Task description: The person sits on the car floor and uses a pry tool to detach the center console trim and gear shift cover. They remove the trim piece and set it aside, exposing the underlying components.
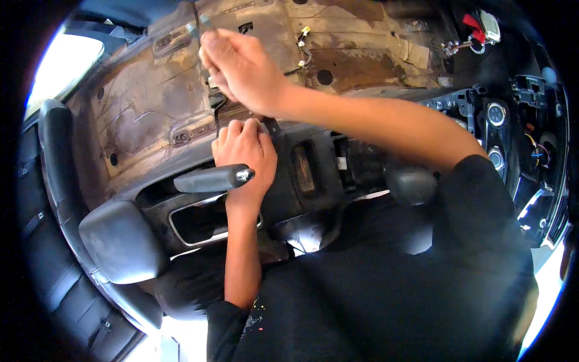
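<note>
My right hand (241, 69) is raised over the bare car floor (139, 96), its fingers closed in a fist. A blurred, thin item with a light blue end (198, 25) shows beyond the fist; its kind is not clear. Lower down, my left hand (246, 148) lies over the far edge of the black centre console (277, 157) with its fingers curled. What those fingers grip, if anything, is hidden. The handbrake lever (211, 179) crosses in front of my left wrist. A thin dark cable or strap (217, 117) runs beside the left fingers.
Wiring with white and yellow connectors (304, 45) lies on the stained floor. A padded armrest (123, 241) is at the left. Opened dashboard parts with round knobs (496, 114) stand at the right. A gear knob (412, 183) rises beneath my right arm.
</note>
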Demonstrator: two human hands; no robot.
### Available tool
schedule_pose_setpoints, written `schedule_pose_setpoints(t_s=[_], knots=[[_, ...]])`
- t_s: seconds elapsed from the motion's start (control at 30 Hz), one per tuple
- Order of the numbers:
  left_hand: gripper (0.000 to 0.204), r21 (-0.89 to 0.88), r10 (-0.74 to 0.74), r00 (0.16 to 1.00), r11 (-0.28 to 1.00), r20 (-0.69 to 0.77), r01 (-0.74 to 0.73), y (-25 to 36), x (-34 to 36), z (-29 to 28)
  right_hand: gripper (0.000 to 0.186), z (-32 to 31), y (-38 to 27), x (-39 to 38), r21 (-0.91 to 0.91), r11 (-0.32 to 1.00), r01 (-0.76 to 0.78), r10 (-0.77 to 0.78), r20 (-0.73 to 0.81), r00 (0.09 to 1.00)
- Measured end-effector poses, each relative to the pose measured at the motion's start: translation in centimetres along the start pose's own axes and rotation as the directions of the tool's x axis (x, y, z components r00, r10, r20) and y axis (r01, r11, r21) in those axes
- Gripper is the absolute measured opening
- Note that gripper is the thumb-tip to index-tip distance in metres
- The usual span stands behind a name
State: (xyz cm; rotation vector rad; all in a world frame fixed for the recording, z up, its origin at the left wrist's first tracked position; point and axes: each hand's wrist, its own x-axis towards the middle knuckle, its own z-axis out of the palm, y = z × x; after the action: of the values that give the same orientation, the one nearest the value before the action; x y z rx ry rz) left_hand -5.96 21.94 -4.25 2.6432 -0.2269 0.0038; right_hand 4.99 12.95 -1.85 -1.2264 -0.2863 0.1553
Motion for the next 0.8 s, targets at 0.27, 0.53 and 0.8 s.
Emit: schedule_pose_setpoints(t_s=[0.27, 0.53, 0.8], knots=[[0.029, 0.031, 0.063, 0.99, 0.997, 0.126, -0.068, -0.1, 2.0, 0.4, 0.041, -6.7, -2.8, 3.0, -0.045, 0.986, 0.162, -0.167, -0.392, 0.905], [0.039, 0.086, 0.051, 0.97, 0.994, 0.237, -0.074, 1.8, 1.6, -1.5, 0.043, -4.2, -21.8, -5.4, -0.626, 0.78, -0.013, 0.011, -0.007, 1.0], [0.022, -0.585, 0.14, 0.986, 0.809, 0.09, -0.062, -3.2, -1.1, 2.2, 0.012, 3.5, -21.3, -17.2, -0.791, 0.612, 0.007, -0.161, -0.116, 0.98]])
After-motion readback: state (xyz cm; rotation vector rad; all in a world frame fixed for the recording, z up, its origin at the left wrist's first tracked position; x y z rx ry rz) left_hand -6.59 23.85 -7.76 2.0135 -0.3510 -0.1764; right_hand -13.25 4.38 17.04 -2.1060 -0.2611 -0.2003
